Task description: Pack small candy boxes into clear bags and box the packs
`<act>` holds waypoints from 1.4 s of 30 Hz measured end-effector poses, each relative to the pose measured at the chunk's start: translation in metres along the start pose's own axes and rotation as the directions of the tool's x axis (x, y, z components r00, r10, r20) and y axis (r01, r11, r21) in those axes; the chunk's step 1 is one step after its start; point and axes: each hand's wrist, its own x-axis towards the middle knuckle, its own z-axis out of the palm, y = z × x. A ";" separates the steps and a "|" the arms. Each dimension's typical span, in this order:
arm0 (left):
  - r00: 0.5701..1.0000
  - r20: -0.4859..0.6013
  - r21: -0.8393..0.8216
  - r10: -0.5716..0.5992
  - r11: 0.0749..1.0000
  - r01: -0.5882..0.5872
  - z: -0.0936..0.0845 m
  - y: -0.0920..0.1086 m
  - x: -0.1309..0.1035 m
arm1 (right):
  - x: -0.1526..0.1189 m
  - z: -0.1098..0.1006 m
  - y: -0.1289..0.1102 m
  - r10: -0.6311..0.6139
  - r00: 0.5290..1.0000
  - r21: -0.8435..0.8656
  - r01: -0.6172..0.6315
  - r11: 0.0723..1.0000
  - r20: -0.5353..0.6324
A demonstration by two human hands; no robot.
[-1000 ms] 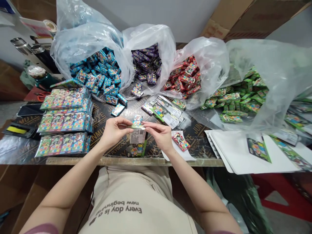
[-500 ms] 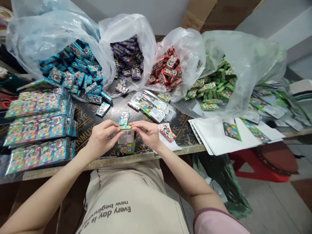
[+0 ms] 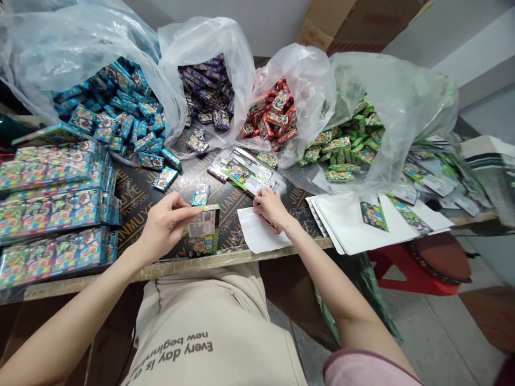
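Four clear plastic bags stand open along the back of the table (image 3: 132,190): one of blue packets (image 3: 112,115), one of purple packets (image 3: 207,88), one of red packets (image 3: 273,118) and one of green packets (image 3: 346,145). Stacks of filled display packs (image 3: 56,209) lie at the left, white sheets (image 3: 346,222) at the right. A cardboard box (image 3: 358,21) stands behind, a red stool (image 3: 426,265) beside the table.
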 end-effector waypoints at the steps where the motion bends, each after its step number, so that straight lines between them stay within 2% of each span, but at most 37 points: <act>1: 1.000 0.001 -0.005 -0.008 1.000 0.008 0.000 0.000 0.000 | 0.001 0.002 -0.003 -0.019 1.000 0.015 0.019 1.000 0.012; 5: 1.000 0.001 -0.022 -0.020 1.000 0.020 0.001 0.000 -0.001 | 0.007 0.007 -0.012 -0.075 0.994 0.084 0.068 0.994 0.085; 13: 0.999 -0.011 -0.023 -0.034 0.999 0.034 0.001 0.000 -0.001 | 0.014 0.008 -0.010 -0.086 0.980 0.145 0.060 0.988 0.181; 16: 0.999 -0.009 -0.024 -0.047 0.999 0.047 0.002 0.000 -0.001 | 0.011 0.008 -0.012 -0.105 0.982 0.138 0.083 0.987 0.157; 21: 0.998 -0.012 -0.029 -0.054 0.998 0.053 0.003 -0.001 -0.003 | -0.003 0.008 -0.015 -0.160 0.986 0.089 0.155 0.984 0.055; 25: 0.999 -0.022 -0.038 -0.048 0.998 0.047 0.004 0.000 -0.002 | -0.017 0.016 -0.019 -0.212 0.977 0.049 0.211 0.976 -0.001; 28: 0.999 -0.031 -0.036 -0.040 0.999 0.039 0.005 0.004 -0.001 | -0.023 0.024 -0.020 -0.175 0.984 0.082 0.177 0.981 -0.033; 30: 0.999 -0.032 -0.033 -0.043 0.999 0.042 0.006 0.006 0.000 | -0.022 0.021 -0.018 -0.143 0.988 0.116 0.149 0.982 -0.057; 33: 0.996 -0.058 -0.032 -0.069 0.997 0.067 0.008 0.006 0.001 | -0.012 -0.001 -0.024 -0.068 0.993 0.298 0.095 0.950 -0.098; 34: 0.994 -0.078 -0.032 -0.078 0.997 0.076 0.008 0.006 0.001 | -0.008 -0.014 -0.031 -0.047 0.992 0.413 0.092 0.906 -0.118; 36: 0.989 -0.118 -0.035 -0.087 0.996 0.084 0.009 0.006 0.000 | 0.001 -0.042 -0.054 -0.040 0.987 0.660 0.135 0.739 -0.156; 38: 0.986 -0.139 -0.030 -0.091 0.996 0.088 0.009 0.006 0.000 | 0.009 -0.070 -0.085 -0.138 0.976 0.803 0.217 0.555 -0.168; 39: 0.985 -0.143 -0.026 -0.092 0.996 0.090 0.009 0.006 -0.001 | 0.014 -0.081 -0.101 -0.208 0.966 0.834 0.239 0.497 -0.153; 40: 0.985 -0.146 -0.022 -0.091 0.996 0.089 0.009 0.006 -0.001 | 0.018 -0.090 -0.115 -0.288 0.950 0.846 0.249 0.472 -0.119; 42: 0.986 -0.149 -0.024 -0.081 0.997 0.078 0.008 0.007 -0.002 | 0.027 -0.101 -0.137 -0.444 0.896 0.831 0.251 0.497 -0.005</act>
